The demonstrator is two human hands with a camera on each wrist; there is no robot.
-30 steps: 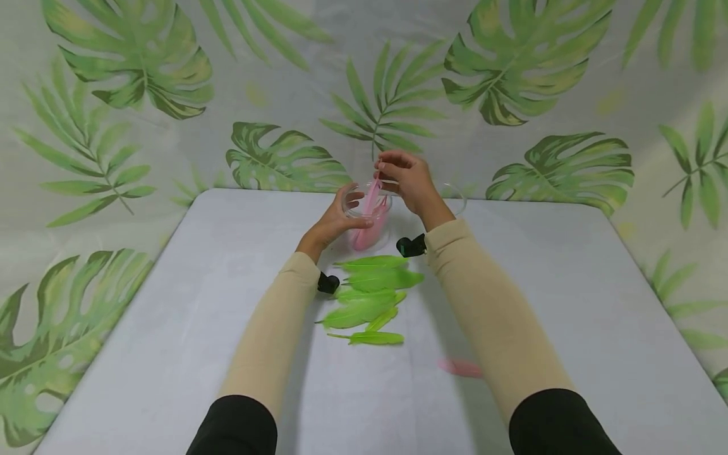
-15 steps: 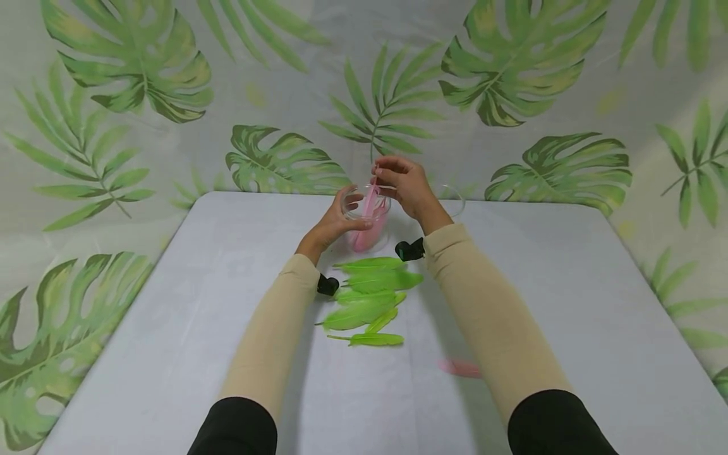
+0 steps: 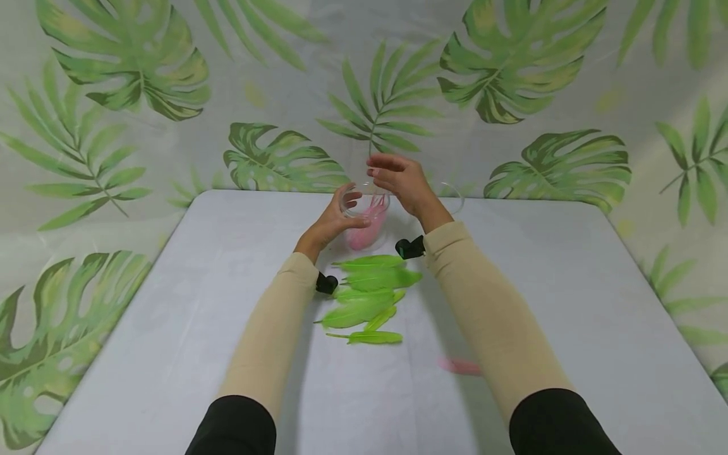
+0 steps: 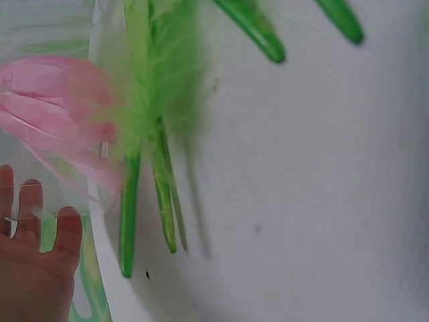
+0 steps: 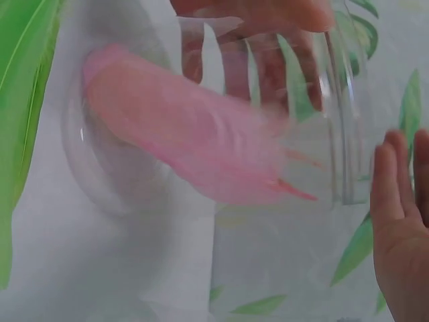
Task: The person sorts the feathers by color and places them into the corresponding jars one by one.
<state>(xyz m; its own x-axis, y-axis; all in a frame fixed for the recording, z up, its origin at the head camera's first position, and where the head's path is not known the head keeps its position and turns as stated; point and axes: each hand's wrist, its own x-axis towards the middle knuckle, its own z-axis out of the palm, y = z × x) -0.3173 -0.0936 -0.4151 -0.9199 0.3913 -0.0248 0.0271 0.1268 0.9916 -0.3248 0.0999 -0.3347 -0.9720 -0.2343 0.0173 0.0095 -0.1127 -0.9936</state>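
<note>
The left hand (image 3: pixel 328 224) of the person holds a clear jar (image 5: pixel 343 127) at its upper part, with the thumb on the near side and the other fingers bent around the left and far sides; the jar is in the middle of the far part of the white table (image 3: pixel 170 303); whether its bottom fully rests on the table, one cannot tell surely; inside the jar lie pink feathers (image 3: pixel 364 237), gathered in one bunch and leaning, with their wide soft ends near the bottom and their thin quills toward the mouth; the right hand (image 3: pixel 405 183) is just beside the mouth of the jar, on its right, and its fingers are loose and rather straight, as the right wrist view shows well

On the near side of the jar, several green feathers (image 3: pixel 382 279) lie across the table, one after another, some of them overlapping; most of their quills point to the left; farther to the near right, a single pink feather (image 3: pixel 458 366) lies flat, partly hidden by the right sleeve (image 3: pixel 495 309); behind the right wrist there is a round clear rim (image 3: pixel 462 197), only partly visible; at the far side hangs a pale cloth (image 3: pixel 398 25) with printed green leaves
</note>
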